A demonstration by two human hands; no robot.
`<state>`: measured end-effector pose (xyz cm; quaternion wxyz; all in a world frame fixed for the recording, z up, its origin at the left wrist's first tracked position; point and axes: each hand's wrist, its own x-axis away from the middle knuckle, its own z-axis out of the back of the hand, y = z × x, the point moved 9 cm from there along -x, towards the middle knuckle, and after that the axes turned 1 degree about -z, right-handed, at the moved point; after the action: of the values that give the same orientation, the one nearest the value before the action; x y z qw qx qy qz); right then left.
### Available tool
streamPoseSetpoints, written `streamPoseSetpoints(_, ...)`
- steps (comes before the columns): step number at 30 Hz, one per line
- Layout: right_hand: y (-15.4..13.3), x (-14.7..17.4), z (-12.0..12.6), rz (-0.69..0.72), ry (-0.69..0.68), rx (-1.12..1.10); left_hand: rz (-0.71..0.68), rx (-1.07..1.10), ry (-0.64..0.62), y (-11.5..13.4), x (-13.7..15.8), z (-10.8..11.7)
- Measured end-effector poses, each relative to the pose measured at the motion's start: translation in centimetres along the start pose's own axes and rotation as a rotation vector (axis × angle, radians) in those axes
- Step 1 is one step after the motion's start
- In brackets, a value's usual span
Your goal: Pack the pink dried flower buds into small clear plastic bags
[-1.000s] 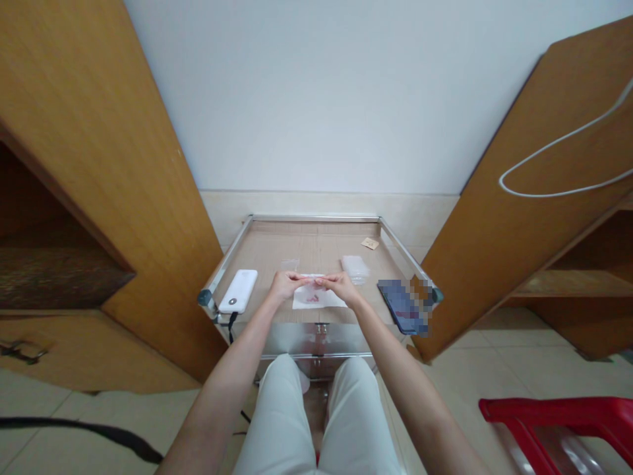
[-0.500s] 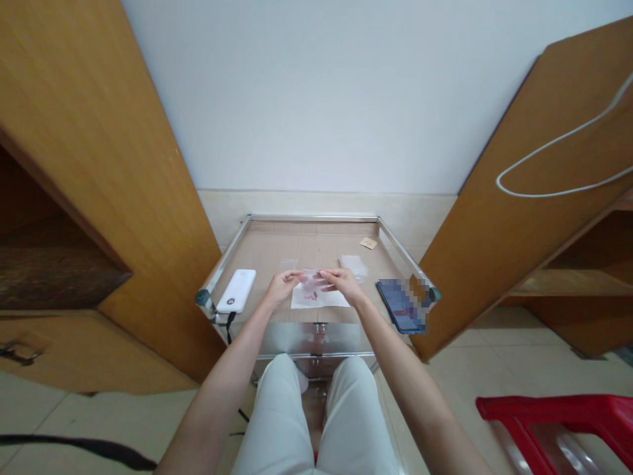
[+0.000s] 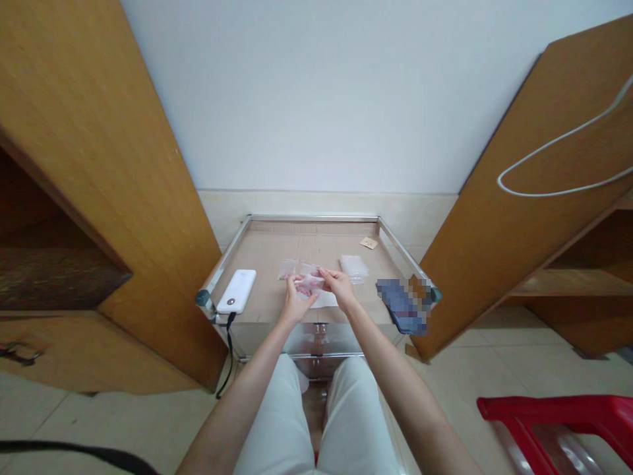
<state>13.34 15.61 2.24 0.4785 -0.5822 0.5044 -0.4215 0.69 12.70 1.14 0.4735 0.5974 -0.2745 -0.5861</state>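
1. Two bare hands are meeting near the front of the tabletop (image 3: 277,244), and from where I'm standing a small clear bag (image 3: 310,285) is sitting between them, above a white paper (image 3: 329,300) that is peeking out at five o'clock.
2. The right hand (image 3: 340,285) is pinching narrowly, its thumb and fingertips closing on the bag's upper edge. The left hand (image 3: 297,300) is spreading wider, thumb apart from fingers around the other side — whether it is gripping firmly, I cannot tell.
3. Pinkish bits are showing in the bag or through it; I cannot tell which. The step in hand seems to be handling the bag around its top, and the next move is probably calling for a steady pinch and a level bag.
4. Just beyond the left fingers, a second bag (image 3: 287,269) is lying at ten o'clock, so that side is looking tight. A stack of clear bags (image 3: 353,267) is resting near two o'clock.
5. The widest room is opening towards twelve, up to the metal rail (image 3: 316,218). A white device (image 3: 238,290) is bounding nine o'clock, a phone (image 3: 398,307) half past three — and the tabletop's front edge is running close at six.
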Motion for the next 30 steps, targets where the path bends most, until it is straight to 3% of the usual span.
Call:
streamPoseSetpoints(5,-0.6,0.1,-1.1,0.124,-0.005,0.094,-0.131,-0.204,0.117,1.6,0.6,-0.2)
streamPoseSetpoints(10,-0.9,0.2,-1.6,0.139,-0.029,0.057,-0.117,-0.279,0.206,1.7,0.6,0.5)
streamPoseSetpoints(17,2.2,0.1,1.7,0.018,0.119,-0.091,-0.089,-0.478,0.326,0.9,-2.5,3.7)
streamPoseSetpoints(24,5.3,0.0,3.2,0.062,0.135,0.124,0.100,-0.748,0.154,-2.8,-7.5,3.3)
streamPoseSetpoints(30,5.3,-0.1,3.3,0.117,0.121,0.149,0.183,-0.915,0.002,-5.4,-9.0,1.9)
